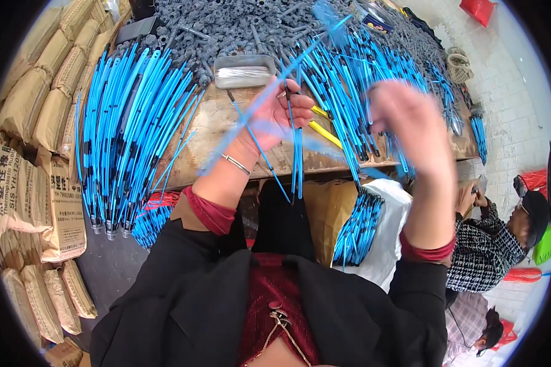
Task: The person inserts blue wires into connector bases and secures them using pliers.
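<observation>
My left hand [280, 111] is over the wooden table's front part, its fingers curled round a few thin blue rods with black ends [297, 162], which hang down toward me. Another blue rod [260, 145] slants beneath the left wrist. A motion-smeared blue streak [288, 70] crosses in front of this hand; what carries it is unclear. Raised to the right, my right hand [407, 113] is blurred, so its fingers and anything in them cannot be made out. Below it lies a spread of blue rods [343, 92].
A large bundle of blue rods [131, 122] overhangs the table at left. Grey plastic parts [226, 27] heap behind a tray of white sticks [245, 72]. Yellow-handled tool [324, 133] lies mid-table. Paper sacks [40, 116] line the left. Another person [493, 244] works at right.
</observation>
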Tool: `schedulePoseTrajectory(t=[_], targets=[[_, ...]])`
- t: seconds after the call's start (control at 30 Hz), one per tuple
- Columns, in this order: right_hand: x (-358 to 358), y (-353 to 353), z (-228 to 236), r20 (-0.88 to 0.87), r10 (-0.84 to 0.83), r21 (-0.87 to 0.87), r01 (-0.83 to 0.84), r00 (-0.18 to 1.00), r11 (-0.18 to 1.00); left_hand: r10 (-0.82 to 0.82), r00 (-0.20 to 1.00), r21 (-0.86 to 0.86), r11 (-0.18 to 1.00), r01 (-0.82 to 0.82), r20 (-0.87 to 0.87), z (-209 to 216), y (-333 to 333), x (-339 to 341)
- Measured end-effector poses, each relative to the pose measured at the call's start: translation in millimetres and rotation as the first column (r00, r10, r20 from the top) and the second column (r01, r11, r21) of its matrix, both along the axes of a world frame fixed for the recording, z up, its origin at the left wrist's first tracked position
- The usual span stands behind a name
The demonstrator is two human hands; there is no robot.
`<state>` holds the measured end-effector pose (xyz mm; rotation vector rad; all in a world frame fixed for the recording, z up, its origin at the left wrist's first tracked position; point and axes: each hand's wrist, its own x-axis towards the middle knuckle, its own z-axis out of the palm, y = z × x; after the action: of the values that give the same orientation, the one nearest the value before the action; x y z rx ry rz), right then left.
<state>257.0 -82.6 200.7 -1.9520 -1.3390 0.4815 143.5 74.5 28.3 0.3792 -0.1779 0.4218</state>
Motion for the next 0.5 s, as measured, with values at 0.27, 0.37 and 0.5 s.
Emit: schedulePoseTrajectory(t=[0.27, 0.37, 0.5], targets=[[16.0, 35.2, -88.2, 0.036, 0.18, -0.185, -0.171, 0.983, 0.968, 0.206, 0.978, 0.043, 0.978, -0.204, -0.041, 1.5, -5.6, -0.6], [80.2, 76.4, -91.6, 0.536, -0.206, -0.074, 0.289, 0.819, 0.955, 0.209, 0.977, 0.1, 0.974, -0.204, -0.042, 0.0, -3.5, -1.8], [121.0, 105.2, -124.6, 0.772, -0.194, -0.222, 0.543, 0.605, 0.81, -0.099, 0.984, 0.074, 0.993, 0.089, 0.15, -9.0, 3.7, -2.0]])
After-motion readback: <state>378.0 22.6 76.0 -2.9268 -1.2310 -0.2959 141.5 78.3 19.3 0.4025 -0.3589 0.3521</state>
